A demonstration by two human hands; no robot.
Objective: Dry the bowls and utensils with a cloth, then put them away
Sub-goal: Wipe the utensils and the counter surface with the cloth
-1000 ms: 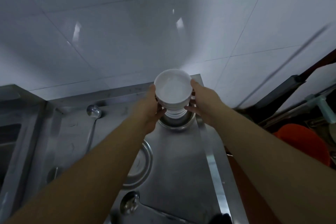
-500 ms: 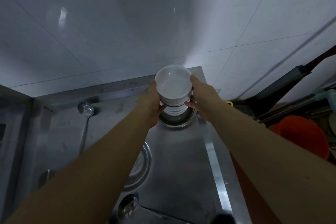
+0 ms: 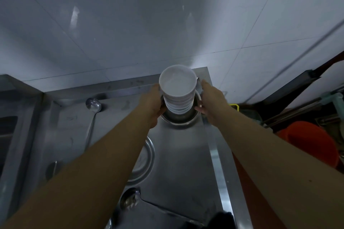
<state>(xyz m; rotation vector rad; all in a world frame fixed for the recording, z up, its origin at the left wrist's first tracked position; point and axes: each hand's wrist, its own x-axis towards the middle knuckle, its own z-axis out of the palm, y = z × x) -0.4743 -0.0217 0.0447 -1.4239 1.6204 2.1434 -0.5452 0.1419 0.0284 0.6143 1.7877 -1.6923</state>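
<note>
Both arms outstretched, left hand point(image 3: 153, 103) & right hand point(image 3: 211, 103) flank bowl stack point(image 3: 177, 96).

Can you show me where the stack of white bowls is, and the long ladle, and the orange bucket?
stack of white bowls point(image 3: 177, 87), head view, inside of the top bowl
ladle point(image 3: 93, 104), head view, its round scoop
orange bucket point(image 3: 314, 145), head view, its inner wall

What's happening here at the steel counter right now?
A person has both hands around a stack of white bowls: the left hand is pressed to its side, the right hand open beside it. The stack sits in a metal basin at the counter's far corner. A ladle lies to the left.
</note>
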